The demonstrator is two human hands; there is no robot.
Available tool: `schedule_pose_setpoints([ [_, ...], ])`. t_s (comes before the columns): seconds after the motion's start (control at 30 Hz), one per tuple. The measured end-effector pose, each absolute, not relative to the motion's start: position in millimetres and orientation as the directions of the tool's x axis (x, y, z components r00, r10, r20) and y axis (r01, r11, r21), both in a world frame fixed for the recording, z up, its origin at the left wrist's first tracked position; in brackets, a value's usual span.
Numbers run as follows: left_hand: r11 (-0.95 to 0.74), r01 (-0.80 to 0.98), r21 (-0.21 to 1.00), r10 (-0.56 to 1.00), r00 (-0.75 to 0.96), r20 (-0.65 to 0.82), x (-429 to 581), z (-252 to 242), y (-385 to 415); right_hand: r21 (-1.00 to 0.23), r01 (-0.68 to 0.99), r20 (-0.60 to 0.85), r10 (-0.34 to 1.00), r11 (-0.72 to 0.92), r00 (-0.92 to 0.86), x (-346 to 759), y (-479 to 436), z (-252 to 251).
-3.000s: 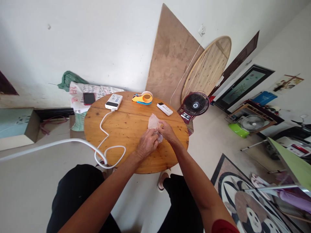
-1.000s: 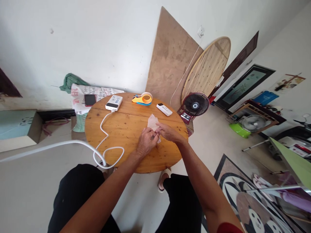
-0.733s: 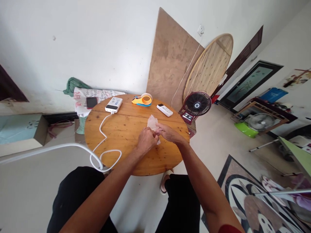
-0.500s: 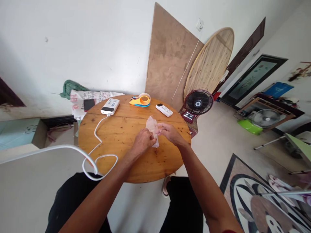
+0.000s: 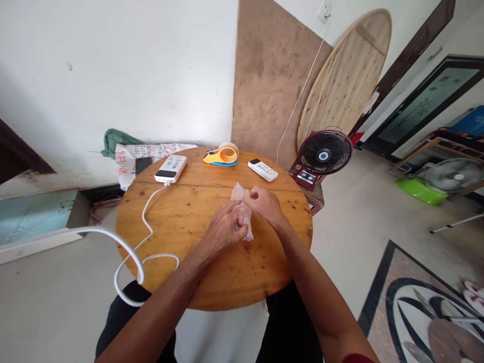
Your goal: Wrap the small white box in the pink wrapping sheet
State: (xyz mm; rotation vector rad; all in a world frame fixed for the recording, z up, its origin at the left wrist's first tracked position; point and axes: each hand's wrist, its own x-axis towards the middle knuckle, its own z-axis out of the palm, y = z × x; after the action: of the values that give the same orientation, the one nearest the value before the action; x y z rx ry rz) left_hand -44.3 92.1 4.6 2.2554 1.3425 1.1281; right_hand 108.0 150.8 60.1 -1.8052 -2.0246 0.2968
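Observation:
A crumpled, translucent, pale plastic wrapper (image 5: pixel 247 217) lies on the round wooden table (image 5: pixel 170 206) in front of me. My left hand (image 5: pixel 229 224) is at the wrapper's left edge, fingers curled and closed on it. From the right, my right hand (image 5: pixel 264 203) pinches the wrapper's upper right part between thumb and forefinger. Whether anything is inside the wrapper is too unclear to tell. Beyond both hands stand an orange and blue tape dispenser (image 5: pixel 227 155) and a white power bank (image 5: pixel 262 170).
At the table's left, a larger white power bank (image 5: pixel 172 168) has a white cable (image 5: pixel 145 217) looping off the left edge. Right of the table is a dark red fan (image 5: pixel 323 155). A round wooden board (image 5: pixel 348 75) leans on the wall behind it.
My right hand's fingers have closed into a pinch on the wrapper, where they were stretched out before. My left hand remains at its left edge. The view has shifted slightly.

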Motion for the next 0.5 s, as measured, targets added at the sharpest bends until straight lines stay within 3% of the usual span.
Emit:
schedule_pose_setpoints([
  [0.1,-0.496,0.614,0.614,0.861,0.255,0.441,-42.3,4.6,90.9,-0.378,0.917,0.181,0.981,0.131,-0.065,102.3,160.7,55.3],
  [0.23,-0.495,0.582,0.645,0.865,0.26,0.43,-40.4,6.2,90.2,-0.53,0.833,0.26,0.966,0.156,-0.016,106.2,169.0,43.6],
  [0.3,-0.499,0.561,0.66,0.864,0.263,0.429,-39.7,6.7,90.3,-0.66,0.729,0.262,0.965,0.18,-0.001,109.4,170.6,37.6],
  [0.4,-0.501,0.551,0.667,0.863,0.26,0.433,-38.9,6.5,90.9,-0.876,0.464,0.138,0.99,0.131,-0.019,110.2,170.7,30.4],
  [0.5,-0.502,0.561,0.659,0.861,0.254,0.44,-38.7,5.4,91.3,-0.967,0.251,0.017,0.998,0.034,-0.066,106.5,169.4,27.0],
])
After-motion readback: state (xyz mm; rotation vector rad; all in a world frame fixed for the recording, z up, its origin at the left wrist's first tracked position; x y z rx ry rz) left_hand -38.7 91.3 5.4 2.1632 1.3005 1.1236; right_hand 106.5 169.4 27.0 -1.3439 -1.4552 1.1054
